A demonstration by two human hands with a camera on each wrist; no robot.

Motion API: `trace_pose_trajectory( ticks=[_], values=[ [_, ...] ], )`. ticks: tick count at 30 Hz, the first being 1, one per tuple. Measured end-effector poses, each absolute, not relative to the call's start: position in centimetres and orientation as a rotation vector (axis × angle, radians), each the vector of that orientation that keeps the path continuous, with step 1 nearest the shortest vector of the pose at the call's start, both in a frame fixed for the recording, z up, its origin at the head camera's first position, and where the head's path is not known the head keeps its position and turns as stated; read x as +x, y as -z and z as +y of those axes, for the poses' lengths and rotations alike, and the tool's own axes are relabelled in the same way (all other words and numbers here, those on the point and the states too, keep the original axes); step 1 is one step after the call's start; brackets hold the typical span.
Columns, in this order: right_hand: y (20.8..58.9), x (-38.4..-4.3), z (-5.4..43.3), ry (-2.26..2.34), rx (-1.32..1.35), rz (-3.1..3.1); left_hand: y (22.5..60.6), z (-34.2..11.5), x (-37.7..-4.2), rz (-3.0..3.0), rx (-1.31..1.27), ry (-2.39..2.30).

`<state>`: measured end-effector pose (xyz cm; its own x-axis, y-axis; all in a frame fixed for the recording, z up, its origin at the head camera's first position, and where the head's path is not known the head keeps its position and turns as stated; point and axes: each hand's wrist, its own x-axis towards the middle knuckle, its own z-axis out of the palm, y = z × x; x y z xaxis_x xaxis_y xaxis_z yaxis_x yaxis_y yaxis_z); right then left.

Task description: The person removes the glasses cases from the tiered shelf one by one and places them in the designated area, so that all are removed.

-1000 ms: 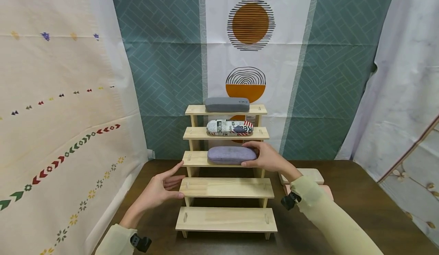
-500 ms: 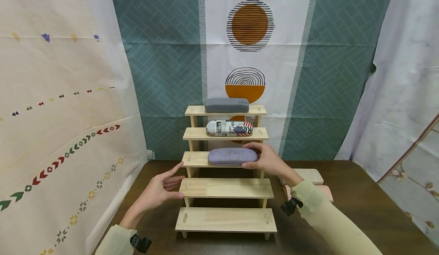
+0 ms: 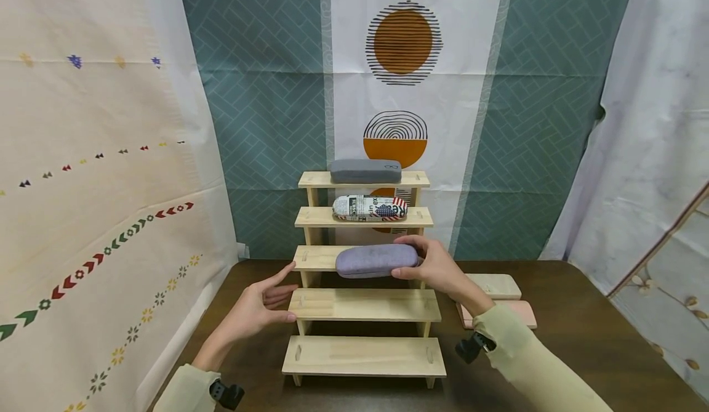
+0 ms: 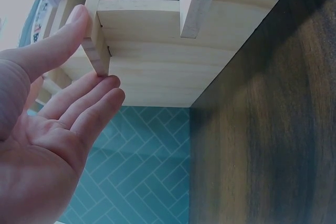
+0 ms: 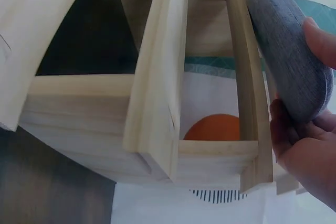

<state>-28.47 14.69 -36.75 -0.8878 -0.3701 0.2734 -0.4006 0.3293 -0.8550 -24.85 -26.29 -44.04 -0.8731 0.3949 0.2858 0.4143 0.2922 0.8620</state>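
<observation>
Gripping purple case (image 3: 376, 260) lengthwise left-right, right hand (image 3: 437, 266), middle shelf (image 3: 316, 257)

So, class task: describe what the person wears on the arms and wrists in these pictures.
Both arms wear loose pale yellow-green sleeves that end at gathered cuffs. At each wrist sits a small black clip-like device: one by the left cuff, one by the right cuff. The left hand and right hand are bare, without gloves.

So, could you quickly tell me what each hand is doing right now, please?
Left hand: open, straight fingers touching the wooden stepped rack.
Right hand: holding the purple glasses case by its end.
</observation>
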Motion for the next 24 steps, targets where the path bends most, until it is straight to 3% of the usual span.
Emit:
trace_pose_trajectory(
  ticks=[24],
  values=[
    [37.9,-25.7,16.4,-1.755,0.728,-2.437,44.0,-26.3,-24.6,-2.519,-0.777,1.698]
  ],
)
